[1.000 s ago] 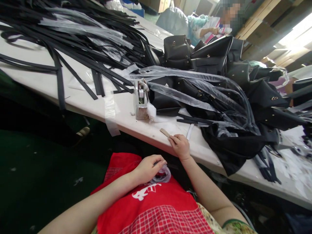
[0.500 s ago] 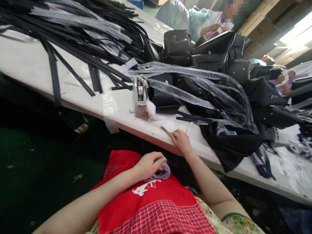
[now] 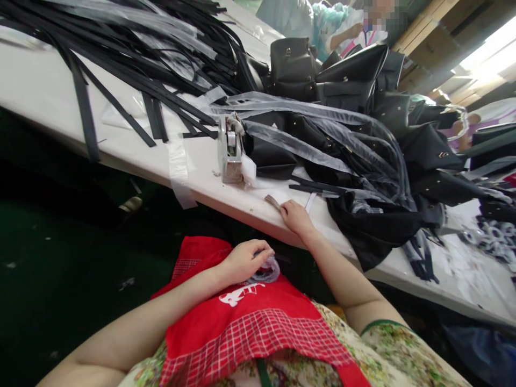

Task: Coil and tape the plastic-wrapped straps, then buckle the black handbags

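Note:
My left hand (image 3: 244,262) rests on the red apron (image 3: 242,328) in my lap, its fingers curled round a crumpled piece of clear plastic film (image 3: 266,272). At the near edge of the white table (image 3: 52,102) lies my right hand (image 3: 295,216), fingertips pinching a small flat tan strip (image 3: 273,201). Just behind that strip stands a metal tape dispenser (image 3: 230,150) with a white wad at its foot.
A heap of long black straps (image 3: 133,48) covers the table's left and back. Black handbags (image 3: 346,80) and plastic-sleeved straps (image 3: 322,140) pile up at centre and right. Another person (image 3: 355,32) sits behind them. Cardboard boxes (image 3: 439,37) stand beyond; dark green floor (image 3: 60,269) lies left.
My right hand has tilted the tan strip up off the table. The left hand stays on the plastic film in my lap. The view has shifted slightly downward.

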Tool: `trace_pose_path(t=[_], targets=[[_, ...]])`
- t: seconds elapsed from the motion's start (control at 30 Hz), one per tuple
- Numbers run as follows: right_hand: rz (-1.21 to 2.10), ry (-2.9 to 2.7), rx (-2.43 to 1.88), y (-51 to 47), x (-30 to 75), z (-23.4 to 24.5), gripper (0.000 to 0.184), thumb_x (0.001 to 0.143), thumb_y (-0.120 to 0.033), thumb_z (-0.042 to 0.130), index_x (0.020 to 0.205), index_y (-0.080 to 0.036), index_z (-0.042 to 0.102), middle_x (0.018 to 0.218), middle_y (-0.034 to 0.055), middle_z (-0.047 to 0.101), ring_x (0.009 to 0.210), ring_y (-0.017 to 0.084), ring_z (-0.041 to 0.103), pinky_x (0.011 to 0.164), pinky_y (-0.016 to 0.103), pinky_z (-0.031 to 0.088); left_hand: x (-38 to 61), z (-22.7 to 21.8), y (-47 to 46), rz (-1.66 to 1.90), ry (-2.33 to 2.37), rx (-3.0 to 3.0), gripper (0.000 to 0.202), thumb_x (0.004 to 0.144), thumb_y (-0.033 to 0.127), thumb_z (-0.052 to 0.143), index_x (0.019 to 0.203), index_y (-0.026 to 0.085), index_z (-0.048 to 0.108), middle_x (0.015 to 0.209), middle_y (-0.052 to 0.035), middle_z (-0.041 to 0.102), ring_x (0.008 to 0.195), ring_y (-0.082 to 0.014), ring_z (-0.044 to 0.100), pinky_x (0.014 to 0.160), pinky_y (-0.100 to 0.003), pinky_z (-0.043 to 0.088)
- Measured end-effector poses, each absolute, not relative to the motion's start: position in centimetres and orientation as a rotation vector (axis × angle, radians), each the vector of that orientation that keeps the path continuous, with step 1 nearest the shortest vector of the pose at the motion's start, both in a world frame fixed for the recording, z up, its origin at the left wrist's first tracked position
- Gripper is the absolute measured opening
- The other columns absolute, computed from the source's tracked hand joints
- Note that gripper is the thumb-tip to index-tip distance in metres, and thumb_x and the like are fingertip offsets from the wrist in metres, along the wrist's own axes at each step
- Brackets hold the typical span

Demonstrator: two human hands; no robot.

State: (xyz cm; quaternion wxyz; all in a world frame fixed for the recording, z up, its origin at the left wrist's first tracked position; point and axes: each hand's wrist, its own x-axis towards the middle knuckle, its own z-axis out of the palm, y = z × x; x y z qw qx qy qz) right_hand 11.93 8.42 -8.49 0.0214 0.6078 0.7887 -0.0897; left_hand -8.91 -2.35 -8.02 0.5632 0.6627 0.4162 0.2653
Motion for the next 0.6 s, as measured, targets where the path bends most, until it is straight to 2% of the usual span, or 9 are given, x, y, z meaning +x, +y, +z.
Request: trace_pose_path(t=[0.13, 0.27, 0.43, 0.5, 0.53, 0.6], targets=[[-0.195, 2.368, 1.910, 8.9, 10.6, -8.3, 0.023, 0.095, -0.027, 0.045, 0.099, -0.014, 0.064, 0.105, 0.0146, 0.065, 0.098, 0.023, 0.060, 0.085, 0.030, 0.041, -8.9, -7.7, -2.5, 0.616, 0.997, 1.582, 0.030, 0.092, 0.039, 0.047, 0.084, 0.019, 0.068, 0.086, -0.0026, 0.071, 0.082, -0.0179, 0.064, 0.075, -0.025, 0.048], [-0.131, 2.235, 2.062, 10.5, 10.2, -8.1, 0.030, 0.099, -0.031, 0.037, 0.104, -0.014, 0.061, 0.098, 0.0140, 0.067, 0.091, 0.024, 0.063, 0.079, 0.031, 0.042, -9.2, -7.4, -2.8, 0.621, 0.991, 1.559, 0.031, 0.091, 0.041, 0.048, 0.084, 0.019, 0.068, 0.085, -0.0026, 0.071, 0.082, -0.0177, 0.064, 0.075, -0.025, 0.049], [0.056, 2.096, 2.553, 11.5, 12.2, -4.9, 0.035, 0.101, -0.027, 0.027, 0.116, -0.016, 0.056, 0.094, 0.0119, 0.069, 0.083, 0.021, 0.064, 0.071, 0.029, 0.042, -9.6, -7.7, -3.0, 0.606, 0.962, 1.432, 0.034, 0.091, 0.043, 0.047, 0.093, 0.018, 0.070, 0.089, -0.0038, 0.073, 0.082, -0.0181, 0.066, 0.075, -0.026, 0.051], [-0.075, 2.281, 2.645, 9.7, 12.8, -2.7, 0.037, 0.101, -0.033, 0.028, 0.111, -0.016, 0.060, 0.081, 0.0074, 0.069, 0.071, 0.018, 0.063, 0.065, 0.026, 0.041, -9.6, -8.1, -2.9, 0.598, 0.968, 1.343, 0.038, 0.092, 0.044, 0.044, 0.097, 0.017, 0.071, 0.089, -0.0046, 0.074, 0.081, -0.0183, 0.067, 0.075, -0.027, 0.052], [-0.266, 2.437, 2.546, 8.2, 12.9, -1.6, 0.038, 0.101, -0.037, 0.030, 0.107, -0.017, 0.062, 0.073, 0.0043, 0.067, 0.064, 0.016, 0.060, 0.062, 0.024, 0.040, -9.5, -8.3, -2.8, 0.600, 0.970, 1.305, 0.040, 0.092, 0.044, 0.043, 0.098, 0.016, 0.071, 0.089, -0.0050, 0.074, 0.081, -0.0185, 0.067, 0.076, -0.028, 0.052], [-0.705, 2.689, 2.064, 4.3, 12.5, 0.7, 0.038, 0.099, -0.042, 0.036, 0.097, -0.019, 0.065, 0.062, -0.0003, 0.064, 0.053, 0.012, 0.055, 0.056, 0.022, 0.037, -9.4, -8.8, -2.5, 0.608, 0.968, 1.272, 0.040, 0.092, 0.043, 0.042, 0.097, 0.016, 0.072, 0.092, -0.0056, 0.075, 0.084, -0.0191, 0.067, 0.080, -0.029, 0.053]])
